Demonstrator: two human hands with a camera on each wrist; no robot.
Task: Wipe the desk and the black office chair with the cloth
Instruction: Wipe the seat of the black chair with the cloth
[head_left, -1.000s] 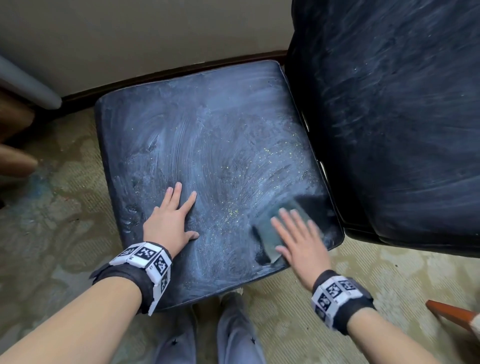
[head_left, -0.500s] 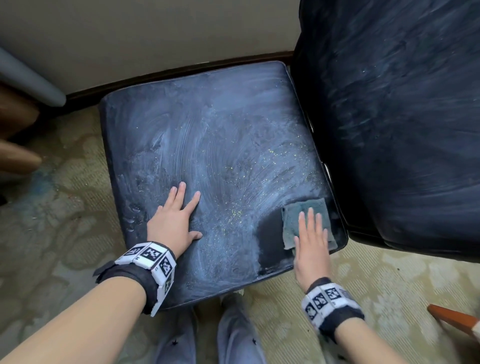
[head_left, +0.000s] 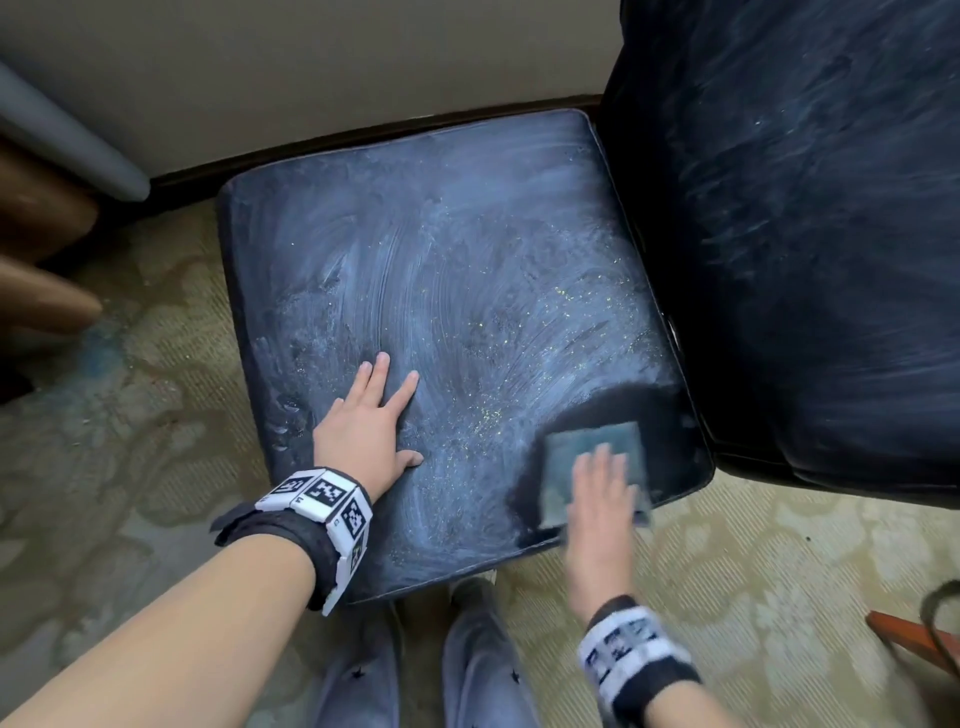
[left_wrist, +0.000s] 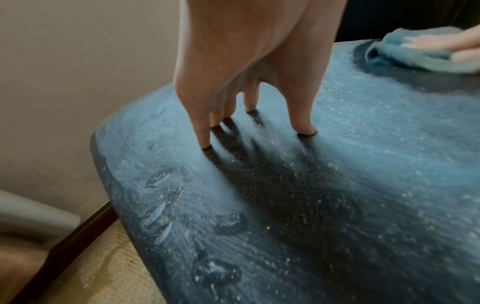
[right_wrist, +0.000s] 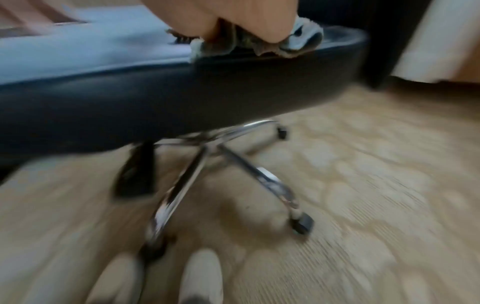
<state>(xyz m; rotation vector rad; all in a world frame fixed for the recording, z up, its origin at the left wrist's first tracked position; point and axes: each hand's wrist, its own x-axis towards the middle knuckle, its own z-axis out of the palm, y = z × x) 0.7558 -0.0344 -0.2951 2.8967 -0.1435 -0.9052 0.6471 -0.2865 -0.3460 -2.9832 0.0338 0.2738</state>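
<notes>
- Pressing flat on the cloth, the right hand has its fingers straight and close together on top of it, not curled round it.
- The blue-grey cloth lies at the near right corner of the black office chair's seat, beside the backrest; its edge reaches the seat's front rim.
- The left hand rests on the seat's near left part, fingers spread apart, tips touching the dusty surface.
- A dark, clean patch surrounds the cloth; pale dust streaks cover the remaining seat.
- A chrome wheeled base stands on patterned carpet.
</notes>
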